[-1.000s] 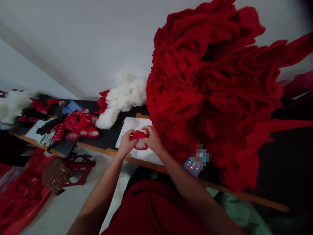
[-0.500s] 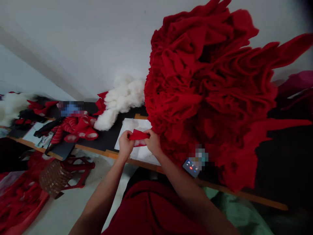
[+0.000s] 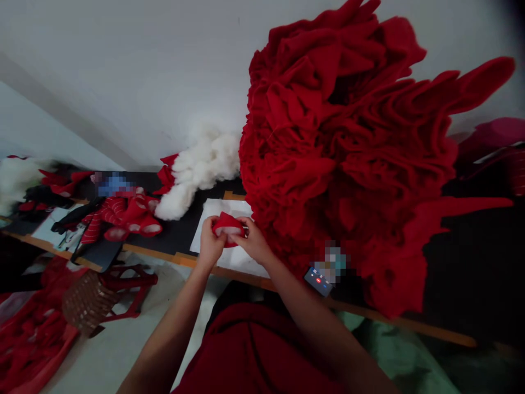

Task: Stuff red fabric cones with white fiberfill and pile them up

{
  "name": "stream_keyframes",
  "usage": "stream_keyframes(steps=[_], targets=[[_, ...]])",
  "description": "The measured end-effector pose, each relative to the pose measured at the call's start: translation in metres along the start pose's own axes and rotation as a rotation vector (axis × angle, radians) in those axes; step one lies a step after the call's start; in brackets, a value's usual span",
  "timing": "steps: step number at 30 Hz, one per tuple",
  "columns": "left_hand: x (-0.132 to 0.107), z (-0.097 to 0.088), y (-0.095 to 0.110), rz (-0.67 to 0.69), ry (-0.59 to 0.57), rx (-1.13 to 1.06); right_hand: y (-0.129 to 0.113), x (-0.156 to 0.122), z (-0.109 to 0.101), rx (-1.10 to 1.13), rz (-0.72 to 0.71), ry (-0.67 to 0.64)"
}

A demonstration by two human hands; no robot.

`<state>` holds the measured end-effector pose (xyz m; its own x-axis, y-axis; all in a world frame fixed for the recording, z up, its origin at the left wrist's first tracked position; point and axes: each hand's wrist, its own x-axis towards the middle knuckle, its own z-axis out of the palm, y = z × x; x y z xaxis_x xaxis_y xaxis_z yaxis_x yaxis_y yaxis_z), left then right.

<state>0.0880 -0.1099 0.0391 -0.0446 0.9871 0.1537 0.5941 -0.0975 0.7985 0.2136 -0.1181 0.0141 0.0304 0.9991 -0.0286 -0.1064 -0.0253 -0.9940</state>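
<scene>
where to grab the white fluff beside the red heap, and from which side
Probably the near lobe of the white fluff, coming from the near edge of the dark table: it bulges toward that edge, rounded, while the wall stands behind and the big red heap crowds the right. The left hand is nearer, but it holds the small red piece.

The black surface (image 3: pixel 471 268) holds a big red cloth pile (image 3: pixel 348 158), white fluff (image 3: pixel 200 167) left of it, and a phone (image 3: pixel 319 281).
</scene>
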Motion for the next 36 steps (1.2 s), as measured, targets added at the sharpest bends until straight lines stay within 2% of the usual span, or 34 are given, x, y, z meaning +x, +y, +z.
stream_keyframes(steps=[2, 4, 7, 10, 12, 16, 18, 20, 23, 25, 26, 28, 30, 31, 33, 34, 36], targets=[[-0.001, 0.006, 0.001, 0.036, 0.049, 0.077, 0.002, -0.001, 0.002, -0.066, 0.022, 0.038], [-0.003, 0.009, 0.003, 0.064, 0.081, 0.131, 0.007, 0.0, 0.003, -0.165, 0.046, 0.143], [-0.005, 0.007, 0.006, 0.022, 0.108, 0.084, 0.016, 0.002, 0.003, -0.207, 0.039, 0.216], [-0.005, -0.001, 0.006, -0.115, -0.028, -0.183, 0.019, 0.002, 0.002, -0.105, 0.018, 0.192], [-0.005, -0.006, 0.006, -0.135, -0.073, -0.272, 0.017, -0.001, 0.002, -0.006, 0.022, 0.143], [-0.01, -0.013, 0.011, 0.064, 0.092, -0.079, 0.008, -0.008, 0.007, 0.127, 0.013, 0.088], [-0.014, -0.014, 0.015, 0.107, 0.098, -0.17, 0.004, -0.01, 0.009, 0.223, 0.025, 0.138], [-0.017, -0.015, 0.019, 0.014, 0.099, -0.442, 0.002, -0.01, 0.011, 0.382, 0.074, 0.182], [-0.017, -0.015, 0.025, -0.379, -0.016, -0.941, -0.001, -0.011, 0.015, 0.577, 0.162, 0.147], [-0.013, -0.012, 0.03, -0.584, -0.118, -1.184, -0.003, -0.017, 0.017, 0.533, 0.177, 0.082], [-0.011, -0.011, 0.032, -0.632, -0.131, -1.263, -0.004, -0.021, 0.018, 0.454, 0.16, 0.074], [-0.005, -0.008, 0.036, -0.65, -0.059, -1.358, -0.007, -0.032, 0.016, 0.218, 0.062, 0.161], [0.001, -0.007, 0.039, -0.655, 0.031, -1.395, -0.01, -0.045, 0.012, -0.049, -0.14, 0.266], [0.003, -0.007, 0.04, -0.661, 0.059, -1.403, -0.011, -0.05, 0.01, -0.164, -0.269, 0.27], [0.005, -0.007, 0.04, -0.677, 0.053, -1.413, -0.013, -0.057, 0.007, -0.337, -0.501, 0.171], [0.004, -0.007, 0.041, -0.684, 0.031, -1.416, -0.013, -0.058, 0.008, -0.396, -0.569, 0.108], [0.001, -0.005, 0.042, -0.679, -0.005, -1.426, -0.012, -0.054, 0.011, -0.48, -0.597, 0.045]])
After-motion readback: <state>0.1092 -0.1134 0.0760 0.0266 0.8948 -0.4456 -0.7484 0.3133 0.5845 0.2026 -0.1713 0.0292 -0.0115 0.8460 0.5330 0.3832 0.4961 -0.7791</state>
